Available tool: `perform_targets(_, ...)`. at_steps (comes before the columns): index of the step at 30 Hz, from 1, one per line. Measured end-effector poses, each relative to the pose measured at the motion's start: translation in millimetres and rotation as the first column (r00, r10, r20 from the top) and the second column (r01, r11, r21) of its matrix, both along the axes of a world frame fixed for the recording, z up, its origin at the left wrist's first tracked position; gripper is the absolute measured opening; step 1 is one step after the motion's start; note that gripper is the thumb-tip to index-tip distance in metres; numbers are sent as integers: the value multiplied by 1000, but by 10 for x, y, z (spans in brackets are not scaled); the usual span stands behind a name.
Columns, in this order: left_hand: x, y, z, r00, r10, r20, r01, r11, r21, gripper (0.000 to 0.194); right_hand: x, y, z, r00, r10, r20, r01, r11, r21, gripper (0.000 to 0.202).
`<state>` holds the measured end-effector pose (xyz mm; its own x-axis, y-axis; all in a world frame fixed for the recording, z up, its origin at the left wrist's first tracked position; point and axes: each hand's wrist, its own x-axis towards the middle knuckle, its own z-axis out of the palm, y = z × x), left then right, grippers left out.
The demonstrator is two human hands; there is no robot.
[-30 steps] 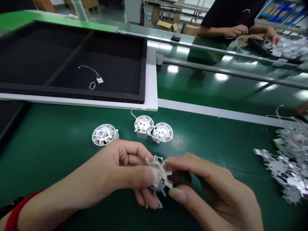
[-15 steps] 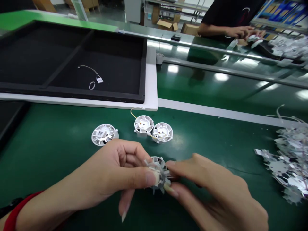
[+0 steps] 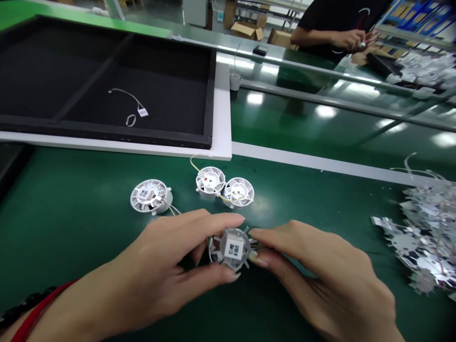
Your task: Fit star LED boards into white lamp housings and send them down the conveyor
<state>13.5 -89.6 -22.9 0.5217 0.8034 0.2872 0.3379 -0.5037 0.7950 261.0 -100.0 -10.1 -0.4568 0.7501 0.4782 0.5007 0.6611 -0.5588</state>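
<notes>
A green counter carries everything nearby. At its far left, a black divided tray lies on a white board. Across the way stands a co-worker in a dark top, both hands raised together. A jumbled heap of grey toothed plates fills the right side. The left hand grips a toothed disc between index finger above and thumb below; the right hand pinches its right edge with index finger and thumb. The disc is just above the counter, its square label facing up. Beyond the hands, two round white housings sit touching, and a labelled housing sits apart to their left. Inside the tray lies a small wired tag, beside a thin loop.
</notes>
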Motion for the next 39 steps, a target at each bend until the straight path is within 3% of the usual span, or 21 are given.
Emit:
perform_targets(3,16,32,-23,994,11,-113,5,990,140,31,22,3,-40,995,-23,97,18,998,54,15)
perform_targets(8,17,35,-48,979,64,-193,-5,956,292,26,68,6,-86,980,-24,200,-2,991,130,13)
perform_targets(14,-9,-5,-88,973,21,-230,19,985,171,22,114,-11,-36,974,70,217,-52,995,-87,15)
perform_targets(21,24,-58,-206,949,23,-313,17,992,124,32,118,-1,-38,945,104,310,-54,985,-166,12)
perform_targets(29,37,-50,-207,943,36,-332,15,988,152,44,116,3,-59,948,112,298,-59,982,-182,11)
perform_targets(39,56,-32,-218,956,12,-293,8,998,68,59,80,21,-64,948,102,301,-56,986,-158,21)
